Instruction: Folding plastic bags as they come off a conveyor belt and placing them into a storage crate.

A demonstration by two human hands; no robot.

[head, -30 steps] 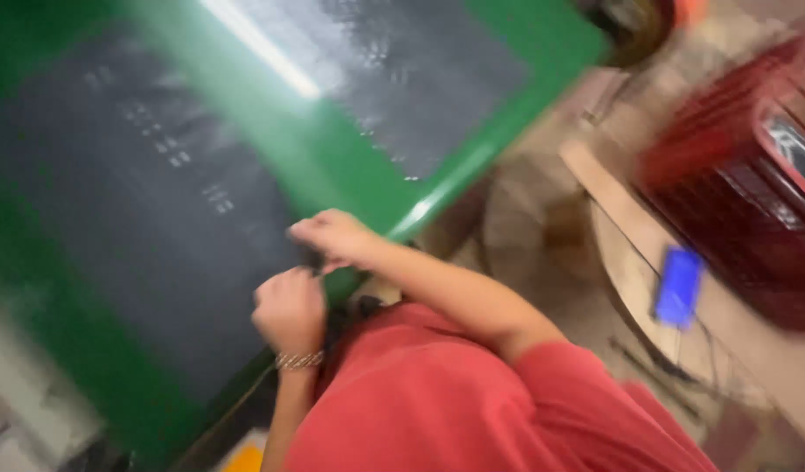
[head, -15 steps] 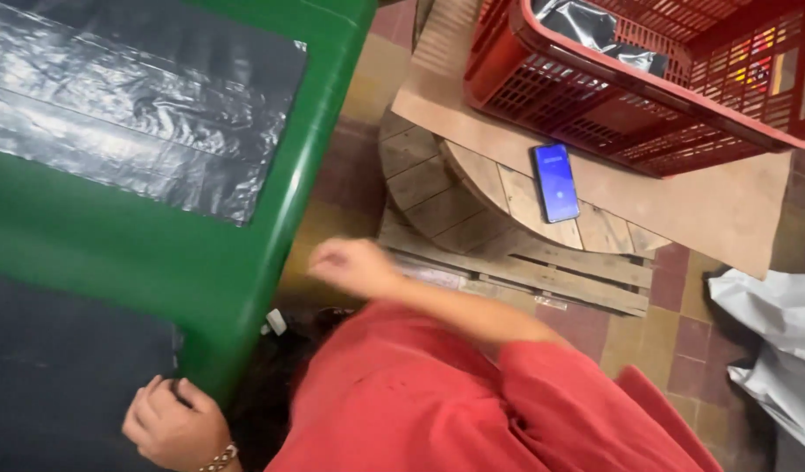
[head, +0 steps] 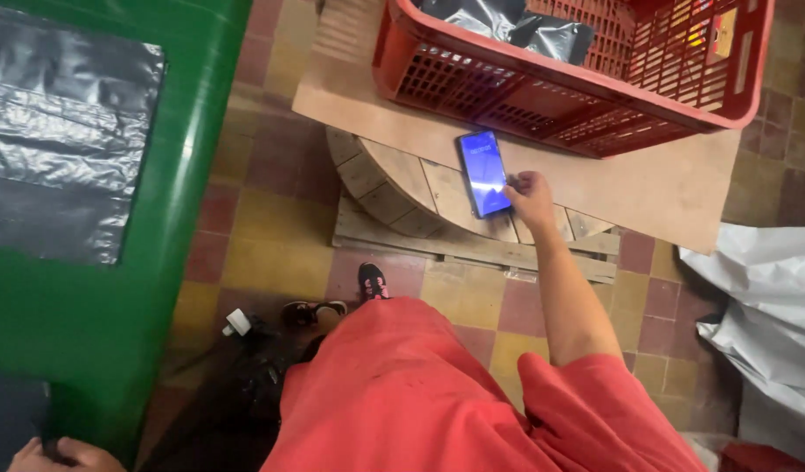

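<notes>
A: Fingers (head: 518,185) of right hand (head: 532,194) pinched on lower right edge of the phone (head: 484,172), screen lit blue.
B: Left hand (head: 66,454)?
A: Bottom corner, at the green table (head: 193,175) edge; grip unclear.
B: Phone position?
A: Flat on round wooden spool (head: 402,188), just before the red crate (head: 577,79).

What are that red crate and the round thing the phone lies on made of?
The red crate looks like moulded plastic: uniform colour, fine lattice walls. The round surface under the phone the right hand touches seems bare wood: pale planks with visible seams, matte.
</notes>
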